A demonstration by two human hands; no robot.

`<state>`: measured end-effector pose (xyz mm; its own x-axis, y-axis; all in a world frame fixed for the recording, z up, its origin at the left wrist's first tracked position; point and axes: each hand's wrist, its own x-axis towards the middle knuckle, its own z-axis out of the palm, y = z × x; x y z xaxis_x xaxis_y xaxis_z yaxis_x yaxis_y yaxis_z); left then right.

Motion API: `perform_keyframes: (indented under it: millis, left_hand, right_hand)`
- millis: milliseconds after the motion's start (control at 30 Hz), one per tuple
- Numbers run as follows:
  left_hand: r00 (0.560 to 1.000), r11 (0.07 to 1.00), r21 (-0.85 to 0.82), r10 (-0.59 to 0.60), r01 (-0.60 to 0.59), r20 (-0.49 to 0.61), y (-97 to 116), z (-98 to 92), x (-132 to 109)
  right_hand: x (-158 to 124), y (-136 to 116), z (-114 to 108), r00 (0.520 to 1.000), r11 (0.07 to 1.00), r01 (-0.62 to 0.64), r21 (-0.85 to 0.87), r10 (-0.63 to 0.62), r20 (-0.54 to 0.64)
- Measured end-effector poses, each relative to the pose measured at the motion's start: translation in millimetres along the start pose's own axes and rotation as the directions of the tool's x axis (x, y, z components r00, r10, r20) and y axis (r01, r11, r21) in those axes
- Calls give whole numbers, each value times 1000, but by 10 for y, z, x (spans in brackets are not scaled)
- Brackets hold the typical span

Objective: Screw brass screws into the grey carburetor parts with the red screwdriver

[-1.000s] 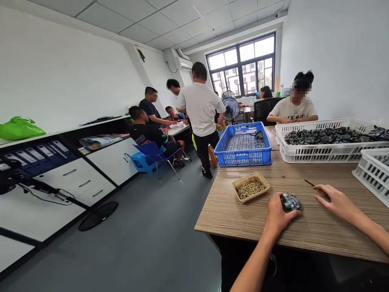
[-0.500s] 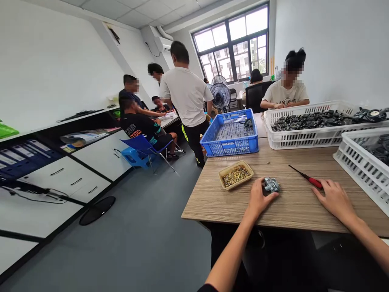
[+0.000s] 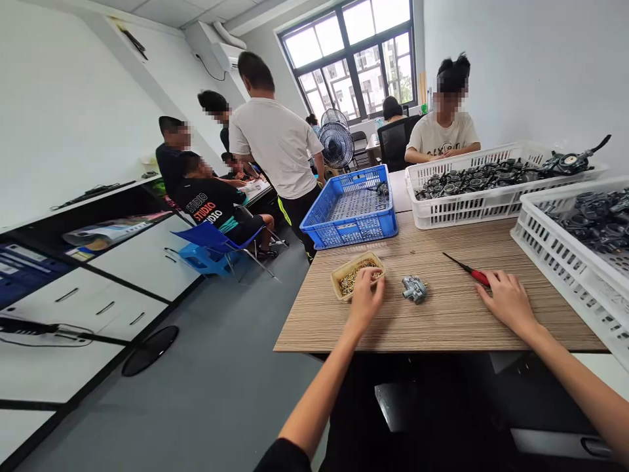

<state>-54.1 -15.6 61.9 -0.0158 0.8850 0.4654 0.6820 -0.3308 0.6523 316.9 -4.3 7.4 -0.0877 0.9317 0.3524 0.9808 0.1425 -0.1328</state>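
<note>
Having released the grey metal casting [image 3: 414,289], dipping half-curled left hand [image 3: 366,296] into oblong cream plastic screw tray [image 3: 335,284] left of it, with right hand [image 3: 508,298] loosely over red-handled screwdriver [image 3: 478,276], both holds unclear.

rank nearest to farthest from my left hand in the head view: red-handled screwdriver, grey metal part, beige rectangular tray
1. Beige rectangular tray: partly beneath the left hand
2. Grey metal part: right of that hand
3. Red-handled screwdriver: farther right, at the right hand
</note>
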Motion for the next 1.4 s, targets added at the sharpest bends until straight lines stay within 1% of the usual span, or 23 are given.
perform_keyframes:
  millis: [67, 100, 200, 267, 367, 467, 567, 733, 867, 1200, 1333, 1400]
  left_hand:
    - [998, 994, 102, -35, 30, 47, -141, -237, 216]
    - [993, 987, 150, -69, 55, 91, -215, -345, 321]
    - [960, 965, 247, -148, 88, 236, -417, -602, 559]
    - [935, 952, 292, -184, 92, 304, -518, -714, 640]
    - [905, 937, 338, -215, 85, 368, -618, -807, 675]
    - [883, 923, 382, -220, 50, 415, -678, -823, 672]
    - [866, 908, 420, -219, 12, 449, -715, -784, 672]
    - [852, 892, 451, -209, -34, 479, -749, -684, 683]
    - [843, 880, 471, -201, -69, 499, -767, -639, 686]
    - [840, 875, 472, -172, -110, 515, -789, -623, 649]
    - [853, 874, 472, -157, -115, 497, -802, -640, 651]
    - [852, 865, 485, -153, -130, 501, -810, -651, 648]
  right_hand:
    - [4, 7, 6, 1000, 1000, 1, 14, -1, 3]
    - [5, 11, 12, 1000, 1000, 1, 20, -1, 4]
    - [8, 20, 24, 1000, 1000, 2, 24, -2, -2]
    - [8, 20, 25, 1000, 1000, 4, 22, -4, -9]
    - [9, 16, 18, 1000, 1000, 2, 7, -2, -12]
    - [12, 16, 15, 1000, 1000, 3, -16, -3, -14]
    - [16, 19, 14, 1000, 1000, 7, -23, -8, -21]
    - [19, 15, 4, 1000, 1000, 9, -23, -9, -12]
    - [19, 5, -5, 1000, 1000, 10, -27, -10, -3]
    - [-2, -3, 36, 1000, 999, 18, -49, -19, -20]
    - [-8, 0, 52, 999, 999, 25, -43, -26, -25]
    - [-9, -1, 58, 999, 999, 28, -39, -29, -29]
